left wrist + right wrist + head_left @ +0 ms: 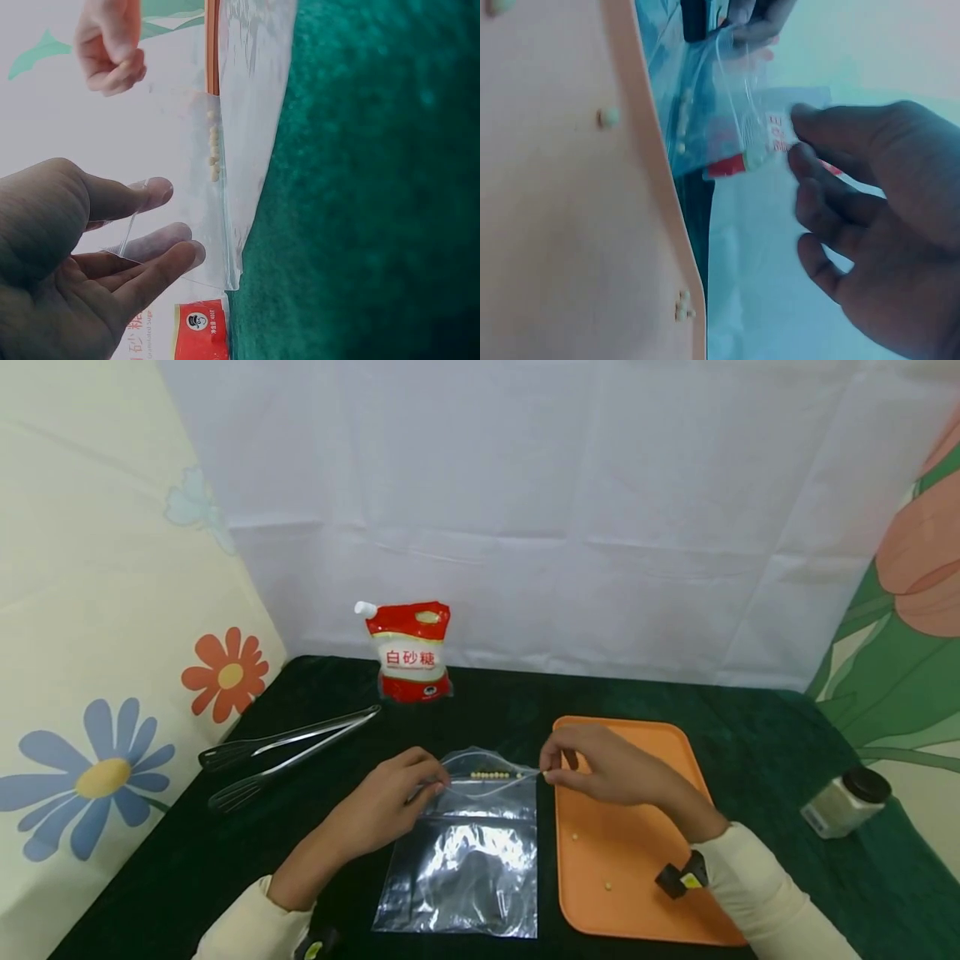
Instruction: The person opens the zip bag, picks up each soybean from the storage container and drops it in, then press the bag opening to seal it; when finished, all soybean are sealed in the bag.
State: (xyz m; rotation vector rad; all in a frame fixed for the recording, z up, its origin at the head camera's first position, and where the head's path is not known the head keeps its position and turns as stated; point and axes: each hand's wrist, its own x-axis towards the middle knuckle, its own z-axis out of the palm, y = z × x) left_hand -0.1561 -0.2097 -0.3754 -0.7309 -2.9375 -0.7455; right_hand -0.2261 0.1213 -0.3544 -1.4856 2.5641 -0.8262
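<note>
left grip [390, 802] pinches, right grip [600, 764] seemingly

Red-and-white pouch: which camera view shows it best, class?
The head view: the pouch shows whole there, with nothing in front of it. The left wrist view shows only part, turned sideways at the bottom edge; the right wrist view shows it partly through the clear bag.

beads [490, 775]: in bag [472, 877] | tray [596, 868]: right of bag | jar [838, 806]: right of tray | tongs [360, 717]: left of bag | pouch [411, 647]: behind bag

Cloth-walled booth: white backdrop [562, 460], floral side sheets [82, 585]
</note>
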